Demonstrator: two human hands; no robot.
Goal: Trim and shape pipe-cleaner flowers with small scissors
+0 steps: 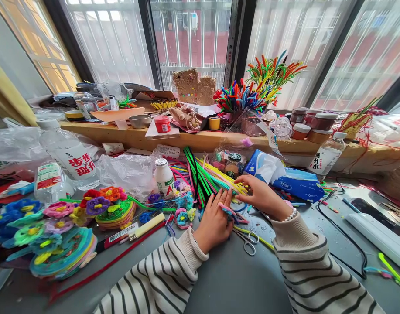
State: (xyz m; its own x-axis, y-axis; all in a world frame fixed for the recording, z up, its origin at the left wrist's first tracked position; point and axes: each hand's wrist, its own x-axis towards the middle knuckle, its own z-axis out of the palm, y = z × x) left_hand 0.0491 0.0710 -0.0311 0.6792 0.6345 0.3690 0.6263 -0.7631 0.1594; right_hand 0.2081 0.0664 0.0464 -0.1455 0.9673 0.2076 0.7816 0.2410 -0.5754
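My left hand (216,220) lies palm down on a bundle of pipe cleaners, its fingers stretched forward. A small pink and blue pipe-cleaner piece (226,209) sits across its fingers. Green and black pipe cleaners (199,179) fan out beyond the fingertips. To the right, my right hand (267,197) has thumb and fingers curled around the ends of yellow pipe cleaners (235,185); the exact grip is partly hidden. Scissors (248,244) rest on the table just below the hands. Beside my left hand are small pipe-cleaner flowers (182,216).
Finished flower pieces (60,248) crowd the left, near a glue stick (147,226) and red strip (111,264). A white bottle (164,176), glass jar (233,165) and tissue pack (296,185) stand behind. A black cable (352,244) and white power strip (378,240) lie right.
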